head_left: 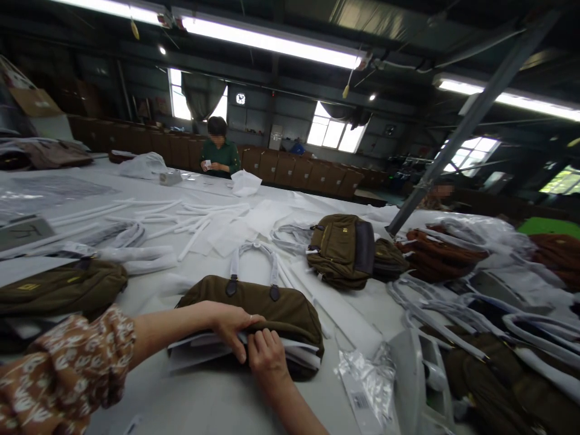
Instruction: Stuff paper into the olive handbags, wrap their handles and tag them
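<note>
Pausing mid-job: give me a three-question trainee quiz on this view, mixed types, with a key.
1. Multiple choice: the left hand and right hand are on a bag of which colour? A) red B) olive C) white
2. True or false: that bag's handle lies folded beneath both hands.
3. Fill in: the person across the table wears a ____ top.

Key: 1 B; 2 false, the handle stands up beyond the hands; 3 green.

Both hands (235, 329) touch the olive bag (272, 311), apparently at its opening.
</note>
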### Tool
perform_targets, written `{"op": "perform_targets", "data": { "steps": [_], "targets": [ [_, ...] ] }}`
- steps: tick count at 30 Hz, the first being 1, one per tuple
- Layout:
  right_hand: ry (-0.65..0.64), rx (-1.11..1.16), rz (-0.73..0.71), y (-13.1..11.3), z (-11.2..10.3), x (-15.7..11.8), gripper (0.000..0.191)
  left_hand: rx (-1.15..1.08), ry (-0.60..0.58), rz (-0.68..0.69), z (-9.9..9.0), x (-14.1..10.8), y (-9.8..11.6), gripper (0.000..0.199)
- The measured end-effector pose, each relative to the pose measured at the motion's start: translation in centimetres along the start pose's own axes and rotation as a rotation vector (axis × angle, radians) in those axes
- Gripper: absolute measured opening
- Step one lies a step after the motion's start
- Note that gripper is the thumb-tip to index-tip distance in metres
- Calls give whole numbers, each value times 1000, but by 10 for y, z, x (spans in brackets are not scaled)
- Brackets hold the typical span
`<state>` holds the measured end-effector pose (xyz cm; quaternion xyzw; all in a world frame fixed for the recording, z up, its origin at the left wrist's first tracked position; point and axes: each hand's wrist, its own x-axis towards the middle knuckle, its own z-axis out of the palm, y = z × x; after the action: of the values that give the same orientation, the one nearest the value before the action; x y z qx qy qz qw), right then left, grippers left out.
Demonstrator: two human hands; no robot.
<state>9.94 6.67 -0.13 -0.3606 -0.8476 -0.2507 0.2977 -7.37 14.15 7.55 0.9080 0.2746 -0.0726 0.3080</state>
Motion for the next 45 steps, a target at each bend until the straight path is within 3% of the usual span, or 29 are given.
{"op": "perform_targets", "data": {
  "steps": [8,12,17,24,30,33,36,39,45],
  "targets": [
    [28,113,18,6,3,1,25,-48,-13,60,5,-1,-6,92],
    [59,188,14,16,-22,-14,20,-63,19,56,7,-7,-2,85],
    [43,123,164,43,-58,-48,12,-74,33,37,5,-10,2,81],
    [-146,-130,146,67,-33,-60,22,-87,50,-29,-3,-13,11,58],
    [-132,-39,96,75,-24,-70,22,-66,60,-102,-5,-13,14,49],
    [-150,70,95,77,-24,-76,24,-61,48,-115,-7,-12,15,48],
    [-175,138,185,75,-22,-77,26,-60,29,-115,-10,-11,15,47],
    [-221,102,232,71,-20,-73,28,-65,11,-109,-11,-9,15,50],
    [-287,-42,163,64,-28,-53,21,-66,-2,-117,-9,-8,15,56]
  ]
}}
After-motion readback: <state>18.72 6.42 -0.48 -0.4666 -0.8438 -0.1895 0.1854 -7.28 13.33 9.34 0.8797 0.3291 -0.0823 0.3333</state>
